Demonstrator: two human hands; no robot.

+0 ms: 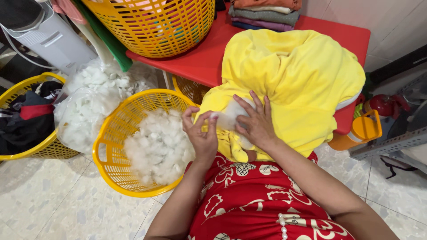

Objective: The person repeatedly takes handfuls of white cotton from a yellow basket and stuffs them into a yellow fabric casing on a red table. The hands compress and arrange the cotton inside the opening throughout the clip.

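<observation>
A big yellow fabric cover lies draped over the edge of a red table and down onto my lap. My left hand pinches a tuft of white stuffing at the cover's lower opening. My right hand lies flat on the yellow fabric, fingers spread, pressing against the same tuft. A yellow plastic basket on the floor to my left holds a heap of white stuffing.
A clear bag of white stuffing leans behind the basket. Another yellow basket at far left holds dark clothes. On the red table stand a yellow basket and folded clothes. An orange jug sits at right.
</observation>
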